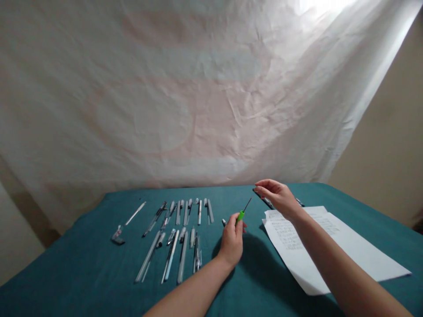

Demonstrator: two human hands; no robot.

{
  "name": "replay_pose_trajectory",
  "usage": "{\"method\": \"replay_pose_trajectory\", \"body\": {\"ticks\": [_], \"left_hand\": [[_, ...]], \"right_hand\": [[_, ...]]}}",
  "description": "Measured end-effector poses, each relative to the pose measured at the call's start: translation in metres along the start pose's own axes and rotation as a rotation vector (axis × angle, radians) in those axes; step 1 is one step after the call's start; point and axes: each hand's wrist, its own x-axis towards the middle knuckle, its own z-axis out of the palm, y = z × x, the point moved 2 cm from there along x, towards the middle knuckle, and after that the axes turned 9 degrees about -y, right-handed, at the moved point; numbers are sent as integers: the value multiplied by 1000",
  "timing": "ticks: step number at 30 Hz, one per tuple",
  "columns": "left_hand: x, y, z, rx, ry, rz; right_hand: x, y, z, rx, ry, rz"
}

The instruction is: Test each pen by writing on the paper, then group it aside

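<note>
My left hand (232, 240) is closed around a bright green tube (240, 216). A thin dark rod (247, 204) sticks up from its top, slanting to the right; it looks like a pen barrel with its refill, though the kind is not certain. Above and to the right, my right hand (276, 196) has thumb and fingertips pinched together; whatever is between them is too small to make out. A dark pen (263, 199) shows just below those fingers, and I cannot tell whether they touch it. Behind my left hand, a small pale piece (224, 222) peeks out.
Two rows of taken-apart pens, with clear barrels (183, 257), caps (193, 237) and refills, lie left of my hands. Farther left are a white stick (135, 213) and a dark-and-clear piece (118, 236). Handwritten paper sheets (350, 246) lie under my right forearm on the green cloth (82, 264).
</note>
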Motion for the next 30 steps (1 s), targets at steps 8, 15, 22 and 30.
{"method": "replay_pose_trajectory", "body": {"ticks": [8, 15, 22, 30], "left_hand": [[-1, 2, 0, -4, 23, -5], [0, 2, 0, 9, 22, 0], [0, 1, 1, -8, 6, 6], [0, 3, 0, -15, 10, 9]], "right_hand": [[-2, -5, -3, -40, 0, 17], [-1, 0, 2, -40, -38, 23], [-4, -2, 8, -86, -72, 30], [-5, 4, 12, -121, -161, 33]]}}
